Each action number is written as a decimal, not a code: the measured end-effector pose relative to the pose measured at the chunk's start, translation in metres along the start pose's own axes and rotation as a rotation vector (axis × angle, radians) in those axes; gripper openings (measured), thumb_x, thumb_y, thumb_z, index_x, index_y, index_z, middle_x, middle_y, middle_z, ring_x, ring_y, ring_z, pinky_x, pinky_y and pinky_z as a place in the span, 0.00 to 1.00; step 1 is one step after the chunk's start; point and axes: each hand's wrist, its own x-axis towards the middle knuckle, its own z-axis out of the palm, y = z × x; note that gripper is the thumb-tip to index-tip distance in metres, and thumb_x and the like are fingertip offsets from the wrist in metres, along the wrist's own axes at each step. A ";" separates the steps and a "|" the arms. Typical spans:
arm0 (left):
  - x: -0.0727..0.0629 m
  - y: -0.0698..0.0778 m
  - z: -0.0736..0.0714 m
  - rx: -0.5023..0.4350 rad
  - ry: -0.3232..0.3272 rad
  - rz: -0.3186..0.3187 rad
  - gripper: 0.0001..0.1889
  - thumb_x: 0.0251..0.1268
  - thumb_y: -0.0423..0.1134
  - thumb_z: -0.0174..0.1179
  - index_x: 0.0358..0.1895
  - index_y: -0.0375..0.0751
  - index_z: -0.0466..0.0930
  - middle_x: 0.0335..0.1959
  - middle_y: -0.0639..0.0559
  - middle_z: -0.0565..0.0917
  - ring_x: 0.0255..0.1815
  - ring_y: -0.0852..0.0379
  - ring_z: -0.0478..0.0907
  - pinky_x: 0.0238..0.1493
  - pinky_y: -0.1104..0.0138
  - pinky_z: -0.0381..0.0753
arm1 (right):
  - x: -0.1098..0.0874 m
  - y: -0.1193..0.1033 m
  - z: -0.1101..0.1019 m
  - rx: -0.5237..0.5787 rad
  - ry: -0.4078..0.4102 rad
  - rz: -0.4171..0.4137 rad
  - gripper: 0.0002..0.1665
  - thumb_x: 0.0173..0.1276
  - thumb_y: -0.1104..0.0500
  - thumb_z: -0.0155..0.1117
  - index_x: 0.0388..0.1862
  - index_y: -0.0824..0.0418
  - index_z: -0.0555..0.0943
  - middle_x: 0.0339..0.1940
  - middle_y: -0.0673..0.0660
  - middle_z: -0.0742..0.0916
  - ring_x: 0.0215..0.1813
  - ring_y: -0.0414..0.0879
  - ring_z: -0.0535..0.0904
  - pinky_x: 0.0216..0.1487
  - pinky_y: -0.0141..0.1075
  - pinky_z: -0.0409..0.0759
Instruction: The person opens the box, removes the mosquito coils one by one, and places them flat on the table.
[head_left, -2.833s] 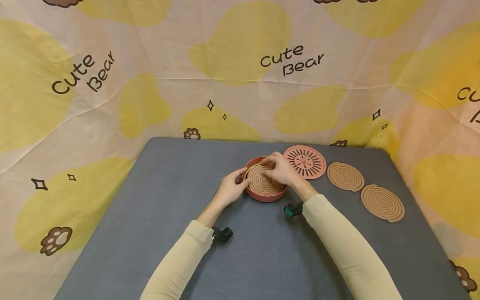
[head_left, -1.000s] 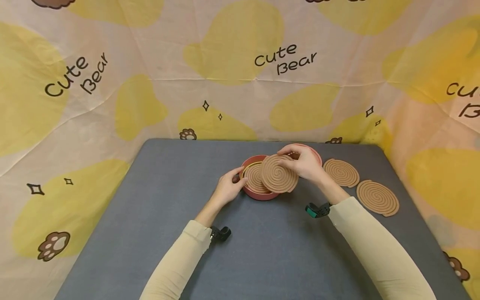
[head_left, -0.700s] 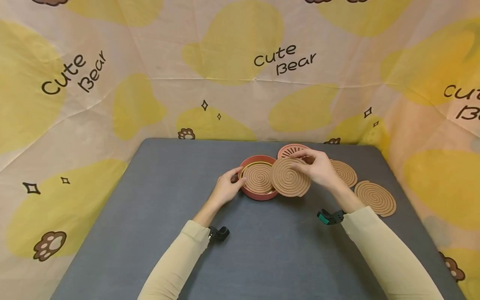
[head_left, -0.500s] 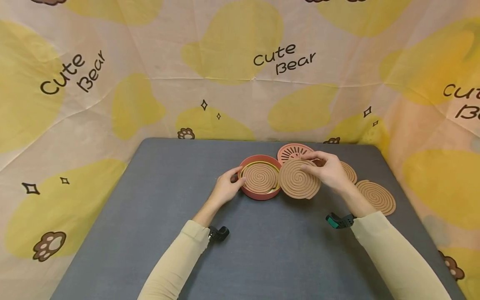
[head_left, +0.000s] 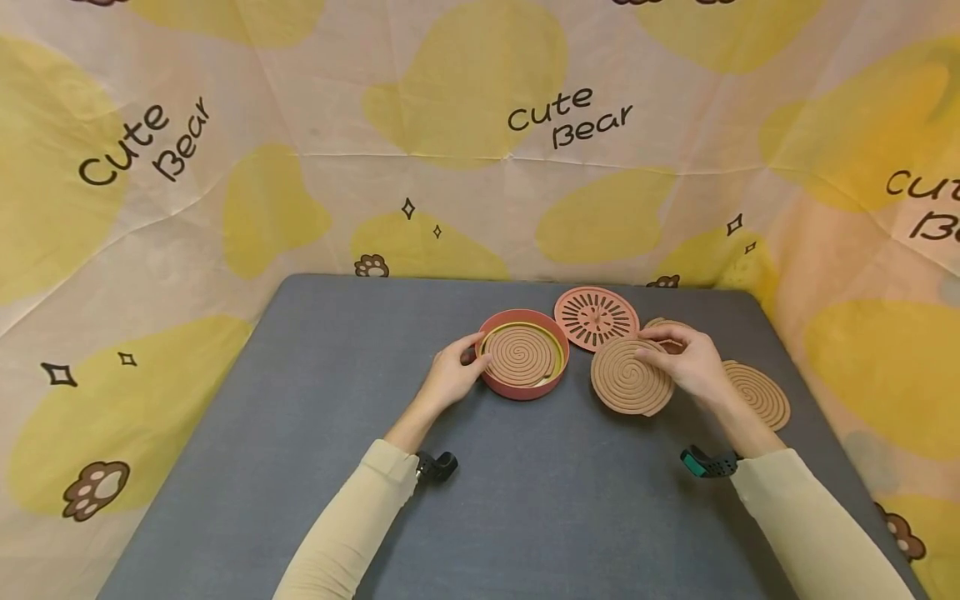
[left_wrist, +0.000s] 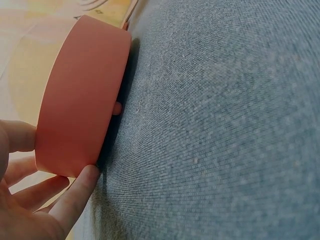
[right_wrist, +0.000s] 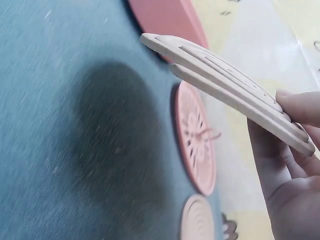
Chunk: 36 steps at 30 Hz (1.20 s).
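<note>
In the head view my right hand (head_left: 693,364) pinches a tan mosquito coil (head_left: 632,377) at its upper right edge. The right wrist view has this coil (right_wrist: 225,85) tilted above the table, its shadow below, thumb on one face and fingers on the other. My left hand (head_left: 452,372) holds the left side of a round red mosquito coil box (head_left: 524,393). Inside the box lie another coil (head_left: 519,357) and a yellow ring (head_left: 558,343). Seen from the left wrist, thumb and fingers touch the outer wall of the box (left_wrist: 82,95).
A pink slotted lid (head_left: 596,318) lies behind the held coil. Two more coils rest on the grey table (head_left: 375,333) at right; one coil (head_left: 759,397) shows largely, the other coil (head_left: 663,322) is mostly hidden by my right hand. A patterned cloth (head_left: 465,208) surrounds the table.
My right hand has lifted a coil out of the box and carried it right, past the lid. Another coil in the box is uncovered. My left hand stays at the box.
</note>
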 end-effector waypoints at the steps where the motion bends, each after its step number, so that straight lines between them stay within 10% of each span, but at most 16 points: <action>1: 0.000 0.000 0.000 0.002 -0.001 -0.001 0.26 0.74 0.44 0.62 0.72 0.44 0.74 0.69 0.42 0.75 0.62 0.46 0.79 0.58 0.53 0.80 | -0.001 0.003 -0.002 -0.009 0.002 0.007 0.26 0.69 0.55 0.73 0.59 0.70 0.82 0.52 0.50 0.82 0.47 0.34 0.81 0.41 0.27 0.81; 14: 0.000 -0.001 0.001 0.006 -0.003 -0.003 0.26 0.75 0.45 0.62 0.73 0.45 0.74 0.70 0.42 0.75 0.63 0.46 0.78 0.59 0.52 0.78 | -0.001 0.040 -0.015 -0.105 0.002 0.071 0.27 0.69 0.55 0.72 0.60 0.72 0.81 0.57 0.67 0.82 0.44 0.27 0.79 0.41 0.25 0.79; 26: 0.000 -0.001 0.000 0.008 0.003 0.006 0.26 0.75 0.44 0.62 0.73 0.45 0.74 0.70 0.41 0.75 0.66 0.45 0.76 0.62 0.50 0.76 | 0.005 0.061 -0.020 -0.351 -0.054 0.034 0.24 0.67 0.57 0.74 0.56 0.70 0.84 0.51 0.69 0.86 0.48 0.57 0.84 0.41 0.29 0.78; 36: 0.000 -0.002 0.000 0.019 0.004 0.004 0.27 0.75 0.46 0.61 0.73 0.45 0.73 0.70 0.41 0.75 0.65 0.44 0.76 0.62 0.50 0.76 | 0.006 0.059 -0.018 -0.411 -0.087 0.026 0.23 0.67 0.58 0.74 0.56 0.71 0.83 0.46 0.67 0.88 0.48 0.60 0.84 0.45 0.43 0.80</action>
